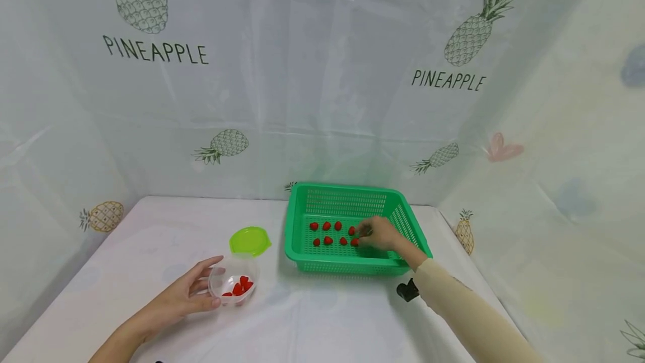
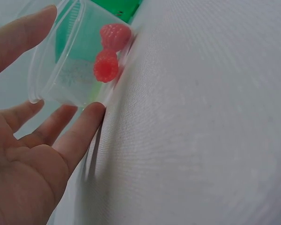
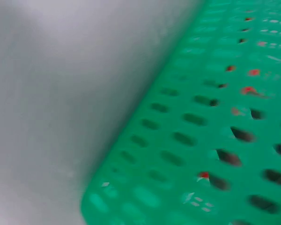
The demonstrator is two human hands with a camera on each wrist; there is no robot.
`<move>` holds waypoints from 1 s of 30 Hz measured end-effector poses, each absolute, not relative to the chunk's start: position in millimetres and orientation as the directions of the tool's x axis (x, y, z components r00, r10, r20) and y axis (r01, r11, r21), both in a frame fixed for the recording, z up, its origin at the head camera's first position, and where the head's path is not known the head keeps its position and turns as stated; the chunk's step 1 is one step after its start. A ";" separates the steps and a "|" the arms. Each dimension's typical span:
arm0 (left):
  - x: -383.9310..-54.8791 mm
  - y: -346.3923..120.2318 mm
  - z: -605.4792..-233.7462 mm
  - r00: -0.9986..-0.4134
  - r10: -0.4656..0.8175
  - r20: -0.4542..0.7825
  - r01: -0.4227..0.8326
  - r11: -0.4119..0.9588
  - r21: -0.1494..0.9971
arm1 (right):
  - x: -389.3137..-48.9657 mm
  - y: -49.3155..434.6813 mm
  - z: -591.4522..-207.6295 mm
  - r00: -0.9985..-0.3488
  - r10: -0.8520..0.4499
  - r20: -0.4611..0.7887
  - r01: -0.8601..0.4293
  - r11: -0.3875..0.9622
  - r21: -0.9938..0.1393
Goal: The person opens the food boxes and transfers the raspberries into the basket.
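In the head view a clear plastic tub [image 1: 233, 268] stands tilted toward me on the table, several red raspberries [image 1: 238, 289] inside it. My left hand [image 1: 188, 290] holds the tub from its left side, thumb near the front and fingers behind. The left wrist view shows two raspberries [image 2: 106, 65] through the tub wall. A green basket [image 1: 347, 265] is to the right, with several raspberries [image 1: 328, 240] in two rows on its floor. My right hand [image 1: 379, 234] reaches inside it, fingers bent with a gap before the thumb, fingertips at the rightmost raspberries.
A bright green lid [image 1: 250, 241] lies on the table behind the tub. Beside the basket's front right corner is a small black object [image 1: 407, 290], under my right forearm. White pineapple-print sheeting [image 1: 322, 71] hangs behind the table and along its sides.
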State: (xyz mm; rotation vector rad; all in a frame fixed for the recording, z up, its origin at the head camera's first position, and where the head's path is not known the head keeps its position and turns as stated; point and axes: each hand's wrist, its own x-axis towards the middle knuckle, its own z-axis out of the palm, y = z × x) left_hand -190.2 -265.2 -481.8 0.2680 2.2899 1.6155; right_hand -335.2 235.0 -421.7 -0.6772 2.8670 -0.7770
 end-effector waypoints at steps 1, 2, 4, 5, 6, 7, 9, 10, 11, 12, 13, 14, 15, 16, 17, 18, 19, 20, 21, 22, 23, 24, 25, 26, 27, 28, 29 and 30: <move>-190.4 -264.9 -481.5 -0.930 0.334 -0.154 -0.033 0.342 0.939 | -334.0 234.5 -418.2 -0.889 -0.456 0.039 -0.411 0.758 -0.506; -190.6 -264.7 -481.1 -0.930 0.333 -0.154 -0.032 0.344 0.938 | -332.7 233.6 -414.5 -0.884 -0.464 0.053 -0.423 0.748 -0.512; -191.1 -264.2 -480.4 -0.931 0.332 -0.151 -0.029 0.345 0.938 | -328.0 229.1 -404.3 -0.864 -0.494 0.094 -0.467 0.719 -0.515; -191.2 -264.2 -480.1 -0.931 0.332 -0.150 -0.028 0.343 0.939 | -325.0 225.6 -398.4 -0.855 -0.506 0.113 -0.486 0.706 -0.514; -191.2 -264.2 -479.9 -0.931 0.334 -0.148 -0.027 0.340 0.940 | -321.7 221.4 -392.1 -0.847 -0.516 0.128 -0.501 0.693 -0.518; -191.2 -264.2 -479.8 -0.931 0.334 -0.146 -0.026 0.339 0.941 | -317.7 216.6 -385.3 -0.839 -0.525 0.141 -0.514 0.682 -0.520; -190.9 -264.4 -479.8 -0.931 0.335 -0.143 -0.024 0.335 0.942 | -309.5 205.3 -371.1 -0.821 -0.548 0.161 -0.542 0.657 -0.525; -190.8 -264.5 -479.9 -0.932 0.334 -0.141 -0.023 0.335 0.942 | -305.8 199.5 -365.1 -0.811 -0.560 0.170 -0.555 0.643 -0.527; -190.6 -264.5 -480.1 -0.932 0.333 -0.141 -0.023 0.336 0.941 | -301.9 193.3 -359.5 -0.807 -0.565 0.170 -0.558 0.635 -0.535; -190.3 -264.5 -480.4 -0.933 0.331 -0.142 -0.023 0.338 0.941 | -298.5 187.0 -354.7 -0.800 -0.575 0.172 -0.564 0.622 -0.543; -190.1 -264.5 -480.8 -0.933 0.329 -0.143 -0.024 0.341 0.940 | -294.9 180.4 -350.3 -0.792 -0.586 0.173 -0.572 0.611 -0.547; -189.9 -264.4 -481.3 -0.934 0.328 -0.144 -0.025 0.343 0.939 | -291.7 174.2 -346.9 -0.784 -0.596 0.172 -0.578 0.600 -0.553; -189.7 -264.4 -481.9 -0.934 0.327 -0.146 -0.026 0.344 0.939 | -289.0 168.1 -344.7 -0.779 -0.603 0.170 -0.581 0.593 -0.557; -189.9 -264.4 -482.1 -0.933 0.328 -0.146 -0.026 0.343 0.939 | -286.5 162.4 -342.9 -0.775 -0.609 0.166 -0.582 0.586 -0.564; -190.1 -264.4 -482.3 -0.933 0.331 -0.145 -0.026 0.340 0.940 | -284.6 156.7 -341.5 -0.771 -0.616 0.161 -0.581 0.577 -0.574; -190.2 -264.6 -482.5 -0.932 0.334 -0.143 -0.025 0.334 0.942 | -282.7 151.4 -340.6 -0.768 -0.621 0.157 -0.578 0.566 -0.588; -190.3 -264.6 -482.6 -0.931 0.339 -0.140 -0.023 0.328 0.944 | -281.1 146.2 -340.0 -0.767 -0.623 0.150 -0.569 0.555 -0.607; -190.4 -264.7 -482.6 -0.929 0.344 -0.136 -0.020 0.320 0.947 | -279.9 141.1 -339.9 -0.765 -0.628 0.144 -0.562 0.542 -0.624; -190.5 -264.8 -482.5 -0.928 0.349 -0.132 -0.016 0.315 0.949 | -279.1 136.2 -340.0 -0.761 -0.634 0.137 -0.556 0.530 -0.640; -190.3 -265.0 -482.7 -0.926 0.355 -0.126 -0.011 0.308 0.951 | -278.7 130.9 -340.6 -0.756 -0.641 0.134 -0.554 0.518 -0.651; -190.1 -265.2 -482.7 -0.925 0.360 -0.121 -0.007 0.304 0.953 | -278.3 125.7 -341.3 -0.751 -0.647 0.132 -0.555 0.510 -0.658; -189.8 -265.4 -482.6 -0.924 0.363 -0.118 -0.003 0.300 0.954 | -277.7 120.6 -342.1 -0.746 -0.653 0.130 -0.555 0.501 -0.664; -189.4 -265.6 -482.4 -0.924 0.366 -0.114 0.001 0.298 0.955 | -278.1 115.6 -343.8 -0.739 -0.661 0.130 -0.560 0.496 -0.664; -189.1 -265.7 -482.2 -0.923 0.368 -0.111 0.003 0.296 0.955 | -278.3 110.5 -345.6 -0.730 -0.670 0.134 -0.570 0.489 -0.660; -188.8 -265.8 -481.9 -0.923 0.369 -0.110 0.005 0.295 0.955 | -278.6 105.6 -347.5 -0.722 -0.678 0.137 -0.579 0.485 -0.655; -188.7 -265.8 -481.7 -0.923 0.369 -0.110 0.004 0.295 0.956 | -278.3 100.6 -349.1 -0.716 -0.684 0.142 -0.588 0.481 -0.650; -188.8 -265.8 -481.5 -0.923 0.368 -0.112 0.002 0.296 0.955 | -278.3 95.7 -350.9 -0.709 -0.691 0.144 -0.595 0.475 -0.648; -189.0 -265.7 -481.3 -0.924 0.365 -0.114 -0.001 0.296 0.955 | -278.2 90.7 -353.0 -0.701 -0.698 0.146 -0.602 0.469 -0.646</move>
